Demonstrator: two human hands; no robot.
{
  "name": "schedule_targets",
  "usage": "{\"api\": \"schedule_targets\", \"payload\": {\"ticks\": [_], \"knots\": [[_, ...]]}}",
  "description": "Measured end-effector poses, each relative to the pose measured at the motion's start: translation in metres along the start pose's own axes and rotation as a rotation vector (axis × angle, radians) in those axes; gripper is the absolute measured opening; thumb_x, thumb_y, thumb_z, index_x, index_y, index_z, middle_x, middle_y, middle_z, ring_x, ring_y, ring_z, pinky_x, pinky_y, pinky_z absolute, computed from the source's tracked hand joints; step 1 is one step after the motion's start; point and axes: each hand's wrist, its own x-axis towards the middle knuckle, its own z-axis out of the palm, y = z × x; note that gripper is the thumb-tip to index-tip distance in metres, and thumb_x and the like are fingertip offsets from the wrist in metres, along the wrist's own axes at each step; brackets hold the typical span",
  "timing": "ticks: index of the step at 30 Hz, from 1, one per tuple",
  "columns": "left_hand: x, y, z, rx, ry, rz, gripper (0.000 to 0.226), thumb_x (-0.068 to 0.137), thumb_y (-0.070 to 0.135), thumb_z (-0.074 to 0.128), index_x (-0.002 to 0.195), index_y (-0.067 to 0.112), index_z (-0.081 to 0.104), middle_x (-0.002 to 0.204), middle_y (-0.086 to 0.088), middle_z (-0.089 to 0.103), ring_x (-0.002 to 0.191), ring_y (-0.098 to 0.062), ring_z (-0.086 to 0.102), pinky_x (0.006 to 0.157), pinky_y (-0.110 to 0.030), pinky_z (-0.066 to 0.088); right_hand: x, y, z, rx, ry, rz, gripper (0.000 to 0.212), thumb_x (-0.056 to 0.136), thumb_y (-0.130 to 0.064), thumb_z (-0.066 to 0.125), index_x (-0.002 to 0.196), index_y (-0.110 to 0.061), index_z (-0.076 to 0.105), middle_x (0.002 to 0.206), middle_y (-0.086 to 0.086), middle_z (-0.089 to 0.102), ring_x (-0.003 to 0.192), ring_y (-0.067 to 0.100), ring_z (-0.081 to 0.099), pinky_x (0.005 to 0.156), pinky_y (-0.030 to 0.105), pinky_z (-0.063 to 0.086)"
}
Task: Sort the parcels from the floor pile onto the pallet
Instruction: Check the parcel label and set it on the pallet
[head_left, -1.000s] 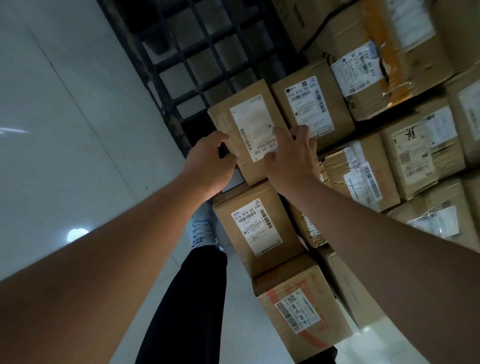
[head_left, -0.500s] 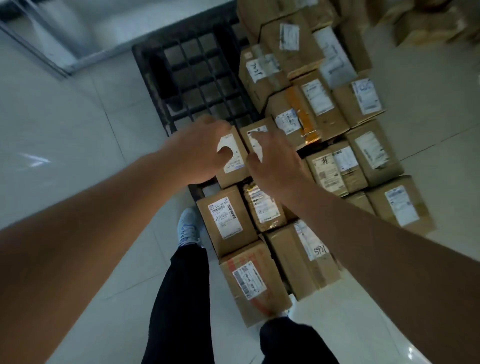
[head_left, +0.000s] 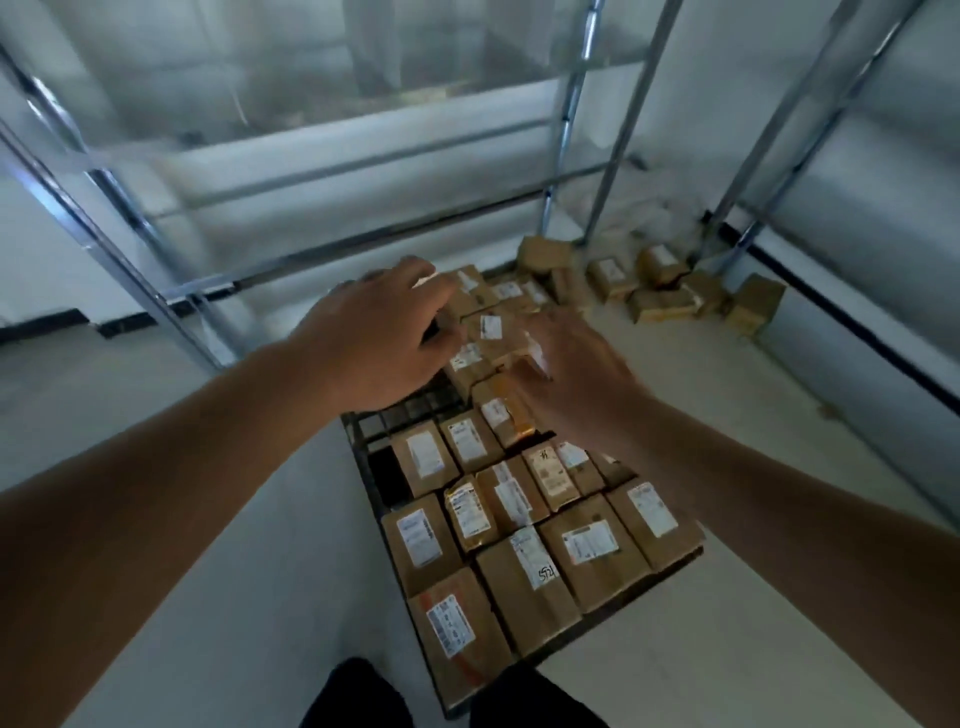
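Both hands have lifted clear of the parcel they were settling half a second ago, and the view has swung up from the boxes toward the far wall. Nearest the person, the pallet (head_left: 363, 462), a dark open grid on the pale floor (head_left: 260, 545), carries cardboard parcels (head_left: 524, 566) packed edge to edge in rows from its near edge back past its middle; only a strip of bare grid shows along its left edge. Each box is plain brown card with a white printed label on top, and one near the front corner has orange tape across it. Above the pallet's middle, the left hand (head_left: 379, 343) hangs with fingers loosely curled and the right hand (head_left: 576, 374) spreads with fingers fairly straight; neither grip holds anything, though blur makes the fingertips uncertain. Further back, more boxes sit stacked at the pallet's far edge. Beyond that, by the base of the metal-framed partition (head_left: 613, 130), the floor pile (head_left: 670, 291) lies scattered, with at least half a dozen parcels left. Most of the sorting looks done, with this remainder to fetch.
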Motion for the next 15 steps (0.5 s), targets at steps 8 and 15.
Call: {"api": "schedule_targets", "payload": {"ticks": [8, 15], "knots": [[-0.083, 0.028, -0.125, -0.034, 0.151, 0.171, 0.067, 0.097, 0.066, 0.029, 0.151, 0.030, 0.043, 0.153, 0.006, 0.042, 0.133, -0.021, 0.052, 0.104, -0.043, 0.047, -0.111, -0.089, -0.106, -0.139, 0.125, 0.009, 0.061, 0.100, -0.059, 0.039, 0.154, -0.031, 0.044, 0.157, -0.005, 0.042, 0.143, 0.017, 0.040, 0.102, 0.031, 0.025], [-0.125, 0.061, -0.180, -0.043, 0.175, 0.317, 0.078, 0.091, 0.074, 0.018, 0.150, 0.031, 0.045, 0.151, 0.009, 0.042, 0.134, -0.018, 0.051, 0.106, -0.045, 0.047, -0.175, -0.122, -0.149, -0.233, 0.232, 0.064, 0.043, 0.105, -0.050, 0.048, 0.144, -0.034, 0.053, 0.148, -0.006, 0.048, 0.130, 0.015, 0.049, 0.095, 0.029, 0.034]]}}
